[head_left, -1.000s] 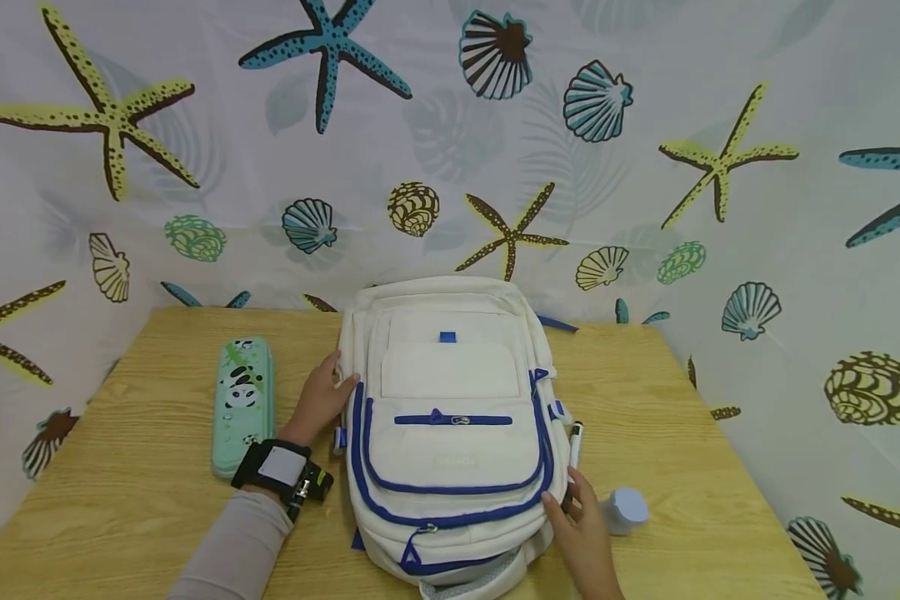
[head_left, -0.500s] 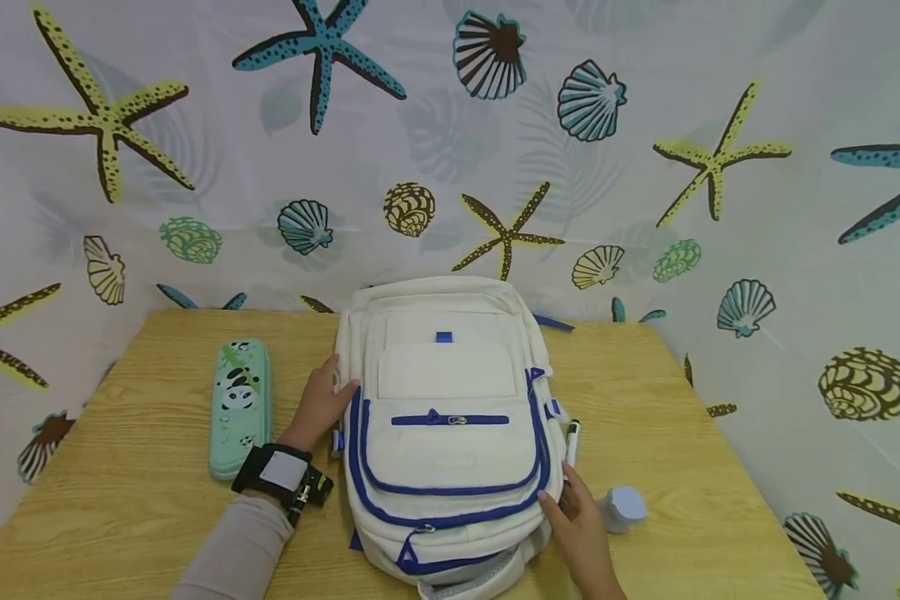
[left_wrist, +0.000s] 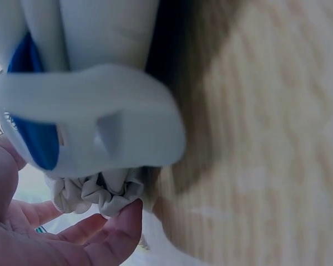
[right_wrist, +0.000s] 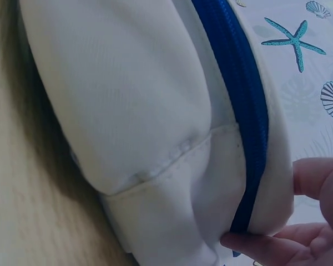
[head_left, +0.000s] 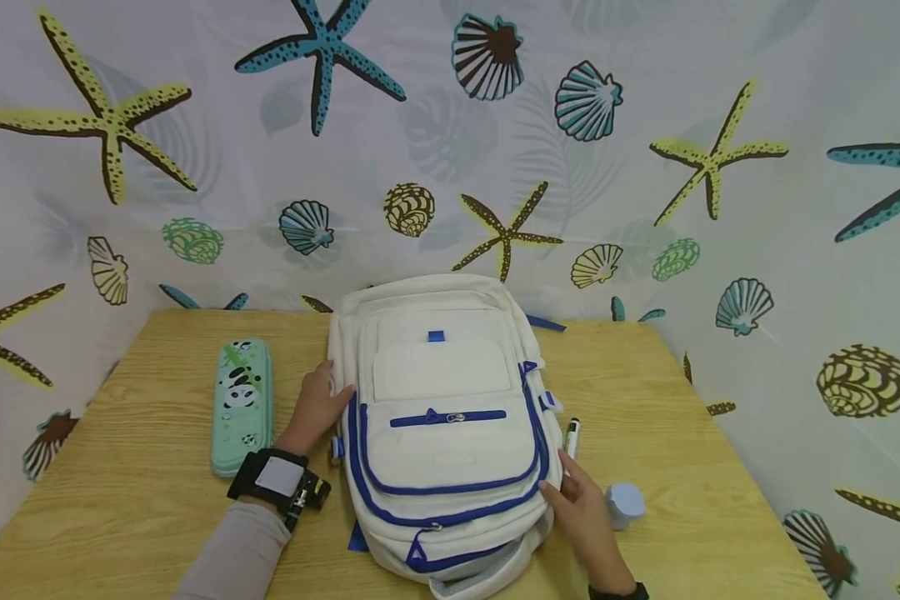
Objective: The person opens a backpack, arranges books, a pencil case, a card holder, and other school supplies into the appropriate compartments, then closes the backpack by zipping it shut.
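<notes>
A white backpack (head_left: pixel 442 375) with blue zippers lies front side up on the wooden table, its top handle (head_left: pixel 480 575) towards me. My left hand (head_left: pixel 315 408) grips its left side, thumb on the front panel. In the left wrist view, those fingers curl by gathered fabric (left_wrist: pixel 72 197), beyond a white buckle (left_wrist: pixel 150 133) on a blue strap. At the lower right edge, my right hand (head_left: pixel 588 525) holds the bag. Thumb and fingers pinch the edge beside the blue zipper (right_wrist: pixel 244 100) in the right wrist view. The bag's underside is hidden.
Left of the bag lies a mint green panda pencil case (head_left: pixel 242 408), close to my left wrist. A white marker (head_left: pixel 572 437) and a small pale blue object (head_left: pixel 626 502) sit at the right, near my right hand. A patterned curtain (head_left: pixel 420 150) hangs behind the table (head_left: pixel 645 400).
The backpack has turned slightly: its far end shifted left and its near end a little right. My right hand has moved slightly away from me with the edge, and its wrist band now shows.
</notes>
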Demonstrator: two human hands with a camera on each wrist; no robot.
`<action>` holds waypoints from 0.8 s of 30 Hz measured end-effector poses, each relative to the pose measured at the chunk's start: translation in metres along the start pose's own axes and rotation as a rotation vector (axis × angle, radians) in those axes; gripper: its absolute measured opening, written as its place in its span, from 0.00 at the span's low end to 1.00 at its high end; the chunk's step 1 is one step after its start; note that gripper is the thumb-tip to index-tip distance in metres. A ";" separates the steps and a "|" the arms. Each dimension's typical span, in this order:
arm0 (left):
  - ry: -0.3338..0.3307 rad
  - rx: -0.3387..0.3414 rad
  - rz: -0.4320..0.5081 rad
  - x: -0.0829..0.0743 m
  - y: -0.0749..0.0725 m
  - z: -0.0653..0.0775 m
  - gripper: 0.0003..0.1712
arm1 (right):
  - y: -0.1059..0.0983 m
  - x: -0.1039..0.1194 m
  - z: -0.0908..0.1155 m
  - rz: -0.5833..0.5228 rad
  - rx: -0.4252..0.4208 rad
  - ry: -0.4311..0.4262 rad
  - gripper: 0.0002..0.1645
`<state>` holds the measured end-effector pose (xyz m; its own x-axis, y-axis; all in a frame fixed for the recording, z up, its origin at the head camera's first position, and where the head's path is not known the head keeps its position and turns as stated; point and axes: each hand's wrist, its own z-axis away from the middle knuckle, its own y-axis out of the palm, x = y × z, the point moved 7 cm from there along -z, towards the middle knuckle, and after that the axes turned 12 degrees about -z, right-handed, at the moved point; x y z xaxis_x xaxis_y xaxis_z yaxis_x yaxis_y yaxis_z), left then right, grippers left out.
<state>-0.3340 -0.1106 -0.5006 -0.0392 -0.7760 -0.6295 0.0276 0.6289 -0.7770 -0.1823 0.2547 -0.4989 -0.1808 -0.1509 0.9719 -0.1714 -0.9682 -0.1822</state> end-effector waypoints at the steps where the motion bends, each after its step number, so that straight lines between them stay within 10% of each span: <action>1: -0.006 0.000 0.000 0.000 0.000 0.001 0.37 | 0.000 -0.001 -0.001 -0.004 0.006 0.009 0.37; 24: -0.128 -0.032 -0.011 0.008 0.000 0.027 0.38 | -0.005 0.006 -0.029 -0.036 0.111 0.012 0.34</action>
<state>-0.3069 -0.1177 -0.5057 0.0884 -0.7816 -0.6175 -0.0045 0.6196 -0.7849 -0.2106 0.2644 -0.4969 -0.1883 -0.1142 0.9755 -0.0699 -0.9891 -0.1293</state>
